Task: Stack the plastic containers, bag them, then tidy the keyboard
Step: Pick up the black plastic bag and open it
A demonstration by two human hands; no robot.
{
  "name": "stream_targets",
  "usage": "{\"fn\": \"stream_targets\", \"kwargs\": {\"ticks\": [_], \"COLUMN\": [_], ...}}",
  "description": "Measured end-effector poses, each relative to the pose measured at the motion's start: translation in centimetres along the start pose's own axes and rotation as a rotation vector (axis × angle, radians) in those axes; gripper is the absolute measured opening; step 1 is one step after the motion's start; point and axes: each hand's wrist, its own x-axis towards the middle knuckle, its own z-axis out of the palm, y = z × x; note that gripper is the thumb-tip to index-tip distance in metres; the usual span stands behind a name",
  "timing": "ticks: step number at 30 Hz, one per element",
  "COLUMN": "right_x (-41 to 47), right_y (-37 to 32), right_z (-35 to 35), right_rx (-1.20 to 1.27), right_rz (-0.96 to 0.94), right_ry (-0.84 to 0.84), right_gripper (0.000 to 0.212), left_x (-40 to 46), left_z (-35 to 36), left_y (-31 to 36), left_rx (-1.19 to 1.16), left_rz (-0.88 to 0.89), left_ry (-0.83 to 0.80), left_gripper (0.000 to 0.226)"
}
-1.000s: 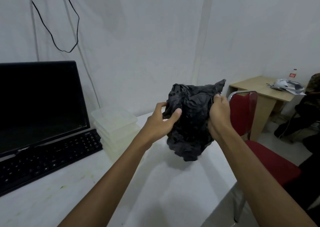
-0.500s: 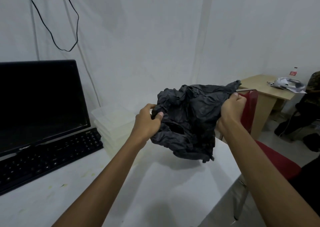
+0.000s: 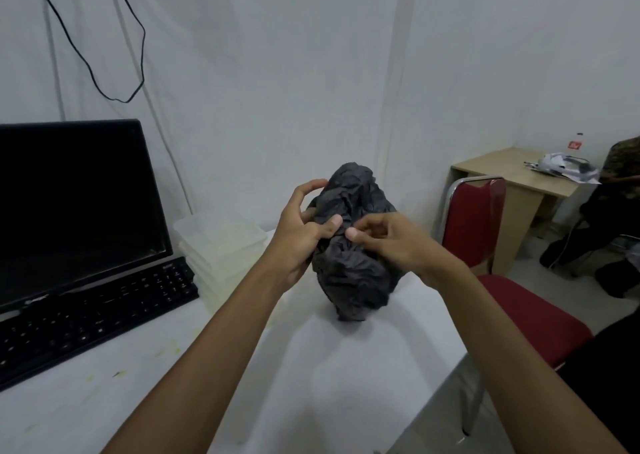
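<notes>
bag: black plastic bag (image 3: pixel 353 245) is bunched back up between the hands, no longer stretched wide
left hand (image 3: pixel 298 231): thumb pinched on the bag's left side
right hand (image 3: pixel 391 242): fingers curled, bag gripped just beside the left thumb
containers: stacked plastic containers (image 3: pixel 221 242) left untouched, beyond the left hand

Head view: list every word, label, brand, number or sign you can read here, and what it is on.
No text reads clearly enough to quote.
Monitor: small logo on the lower bezel, too blurred to read.
Keyboard: pale key legends and a small mark at its top right corner, too small to read.
Bottle on the far wooden desk: red label with white marks, unreadable.
Black plastic bag, held in both hands: no print visible.
</notes>
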Motion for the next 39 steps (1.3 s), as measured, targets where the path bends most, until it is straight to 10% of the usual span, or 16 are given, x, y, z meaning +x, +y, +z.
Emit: {"fn": "stream_targets", "kwargs": {"ticks": [8,12,18,23,27,33,39], "right_x": [1.8,3.0,2.9,2.3,1.7,1.1,1.3], "right_y": [0.4,1.2,1.4,0.7,0.6,1.0,0.3], "right_z": [0.0,-1.2,-0.9,-1.4,-2.8,-4.2,-4.1], "right_rx": [0.235,0.311,0.430,0.442,0.454,0.468,0.667], "right_rz": [0.034,0.055,0.099,0.108,0.099,0.050,-0.018], "right_ry": [0.522,0.567,0.553,0.674,0.830,1.026,0.929], "right_gripper": [0.050,0.064,0.064,0.067,0.045,0.039,0.024], "left_x": [-0.3,-1.0,-1.6,-0.6,0.3,0.9,1.1], "left_z": [-0.2,0.3,1.2,1.3,0.3,-0.5,-0.4], "left_y": [0.3,0.4,0.4,-0.1,0.0,0.9,1.1], "left_rx": [0.550,0.499,0.524,0.665,0.499,0.487,0.550], "left_rz": [0.028,0.052,0.106,0.103,0.062,0.119,0.175], "left_ry": [-0.043,-0.058,-0.175,0.147,0.228,0.352,0.381], "left_gripper": [0.070,0.036,0.092,0.018,0.042,0.022,0.014]}}
